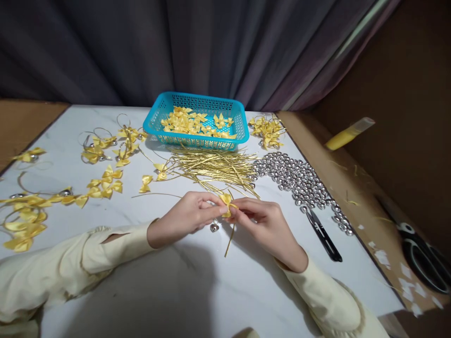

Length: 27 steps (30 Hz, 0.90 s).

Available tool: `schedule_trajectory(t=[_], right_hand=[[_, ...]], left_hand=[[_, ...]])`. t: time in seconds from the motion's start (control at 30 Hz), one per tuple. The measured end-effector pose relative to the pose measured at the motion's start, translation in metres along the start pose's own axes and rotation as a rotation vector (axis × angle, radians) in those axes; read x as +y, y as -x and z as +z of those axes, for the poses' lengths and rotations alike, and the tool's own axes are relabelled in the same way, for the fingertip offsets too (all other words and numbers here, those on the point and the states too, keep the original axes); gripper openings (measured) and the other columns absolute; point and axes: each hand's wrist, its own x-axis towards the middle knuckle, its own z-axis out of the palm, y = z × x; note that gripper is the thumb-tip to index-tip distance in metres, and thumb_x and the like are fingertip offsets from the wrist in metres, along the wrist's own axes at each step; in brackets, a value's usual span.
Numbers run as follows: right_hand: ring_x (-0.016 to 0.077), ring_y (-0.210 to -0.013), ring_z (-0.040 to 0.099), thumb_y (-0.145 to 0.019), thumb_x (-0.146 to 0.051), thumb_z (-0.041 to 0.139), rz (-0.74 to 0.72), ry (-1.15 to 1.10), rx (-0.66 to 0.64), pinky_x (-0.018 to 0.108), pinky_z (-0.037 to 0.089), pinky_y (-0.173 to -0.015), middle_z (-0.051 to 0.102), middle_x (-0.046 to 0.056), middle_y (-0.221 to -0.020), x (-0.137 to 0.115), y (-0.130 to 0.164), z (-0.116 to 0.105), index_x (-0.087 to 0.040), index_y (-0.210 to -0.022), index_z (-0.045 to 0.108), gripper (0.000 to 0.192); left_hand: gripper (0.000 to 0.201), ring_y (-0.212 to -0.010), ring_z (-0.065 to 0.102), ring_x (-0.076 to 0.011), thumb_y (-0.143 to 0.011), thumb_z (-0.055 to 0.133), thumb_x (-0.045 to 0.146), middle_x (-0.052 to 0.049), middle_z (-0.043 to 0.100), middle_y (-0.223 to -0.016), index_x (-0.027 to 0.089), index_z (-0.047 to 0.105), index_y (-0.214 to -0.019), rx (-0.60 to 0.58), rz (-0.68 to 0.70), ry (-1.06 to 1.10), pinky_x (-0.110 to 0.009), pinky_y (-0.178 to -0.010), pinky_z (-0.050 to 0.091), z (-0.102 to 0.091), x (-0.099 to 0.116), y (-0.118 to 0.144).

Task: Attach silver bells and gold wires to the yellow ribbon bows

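Observation:
Between both hands, above the middle of the white board, is a yellow ribbon bow (226, 204). My left hand (195, 211) pinches its left side with thumb and fingertips. From the right, my right hand (262, 220) pinches the bow together with a gold cord (229, 240), whose end hangs below the fingers. A small silver bell (214, 226) is just under my left fingertips; whether it hangs from the cord or lies on the board I cannot tell. Just beyond the hands lies a pile of gold cords (214, 166).
A blue basket (197, 141) of yellow bows stands at the back. Silver bells (296, 178) spread along the right, beside black thread snips (324, 237). Bows with bells and cords (95, 150) lie at left, more (268, 131) at back right. Black scissors (423, 258) rest at far right.

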Motion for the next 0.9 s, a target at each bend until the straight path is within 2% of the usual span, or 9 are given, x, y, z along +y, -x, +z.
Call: schedule_trajectory(t=[0.27,0.53,0.73,0.9], right_hand=[[0.015,-0.069,0.063,-0.083,-0.021,0.053,-0.018,0.015,0.012,0.026,0.05,-0.061,0.07,0.006,-0.078,0.001,-0.001,0.001,-0.017,-0.079,0.071,0.018],[0.0161,-0.07,0.064,-0.082,-0.024,0.055,0.081,-0.143,-0.023,0.029,0.053,-0.064,0.068,0.007,-0.079,0.003,-0.001,-0.001,-0.016,-0.083,0.07,0.016],[0.0163,-0.08,0.065,-0.079,-0.014,0.053,0.093,-0.274,-0.08,0.028,0.052,-0.072,0.068,0.006,-0.086,-0.003,-0.001,-0.009,-0.016,-0.095,0.065,0.02],[0.015,-0.074,0.064,-0.08,-0.016,0.054,0.08,-0.223,-0.06,0.028,0.051,-0.068,0.068,0.005,-0.083,-0.001,-0.003,-0.009,-0.017,-0.09,0.066,0.015]], left_hand=[[0.029,-0.036,0.024,-0.0042,-0.073,0.065,0.042,0.01,0.031,-0.04,0.014,0.056,-0.077,0.001,-0.039,0.051,-0.018,-0.036,0.016,0.001,0.004,0.001],[0.024,-0.038,0.019,-0.0029,-0.075,0.066,0.036,0.011,0.027,-0.042,0.014,0.055,-0.076,-0.024,-0.11,0.156,-0.019,-0.038,0.012,-0.001,0.003,0.002],[0.024,-0.039,0.017,-0.0019,-0.075,0.067,0.035,0.011,0.025,-0.045,0.013,0.057,-0.078,-0.045,-0.138,0.218,-0.02,-0.039,0.009,-0.002,0.003,0.0],[0.022,-0.039,0.014,-0.0018,-0.076,0.065,0.033,0.011,0.023,-0.046,0.012,0.059,-0.081,-0.075,-0.157,0.245,-0.02,-0.04,0.008,-0.003,0.002,0.001]])
